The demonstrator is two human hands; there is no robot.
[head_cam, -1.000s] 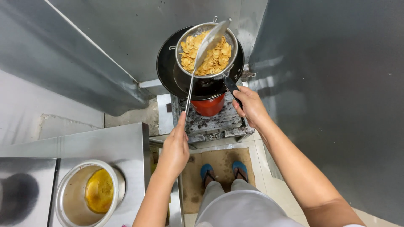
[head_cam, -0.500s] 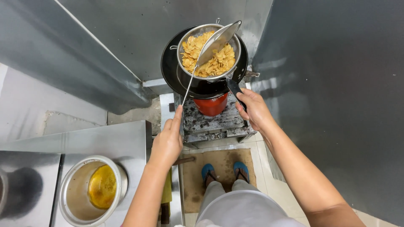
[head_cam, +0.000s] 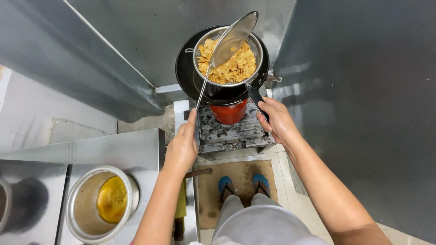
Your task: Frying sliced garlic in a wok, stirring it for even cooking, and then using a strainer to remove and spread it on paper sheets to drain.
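My left hand [head_cam: 182,146] grips the long thin handle of a mesh skimmer [head_cam: 233,40], whose oval head lies tilted over a round metal strainer [head_cam: 252,44] full of golden fried chips [head_cam: 230,67]. The strainer sits above a black wok [head_cam: 185,72]. My right hand [head_cam: 278,120] is closed on the strainer's black handle [head_cam: 257,99]. Under the wok stands a red burner [head_cam: 230,113] on a sooty metal stove frame [head_cam: 227,132].
A steel counter [head_cam: 113,149] at lower left carries a metal pot [head_cam: 77,213] with yellow oil in it. Steel panels wall in the stove at left, back and right. My feet in blue sandals [head_cam: 241,185] stand on a brown mat [head_cam: 210,199].
The skimmer head has lifted and tilted up over the chips. Both hands have stayed on their handles, and the view has shifted slightly.
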